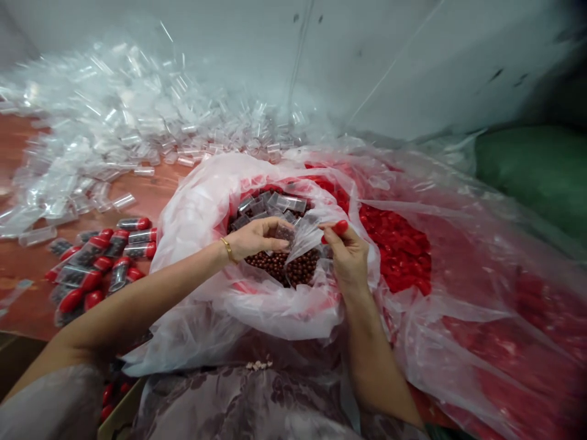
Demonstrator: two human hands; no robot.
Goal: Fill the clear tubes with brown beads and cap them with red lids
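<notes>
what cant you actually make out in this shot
- Head view: the tube in the left hand is mostly covered by its fingers.
- What the right hand pinches: hidden by crinkled bag plastic.
- How deep the brown beads go: hidden by the bag folds.
- Clear tube pile: blurred, uncountable.
- Green thing: cut by the right edge.

Two hands [257, 238], one gold bracelet [227, 249]
</notes>
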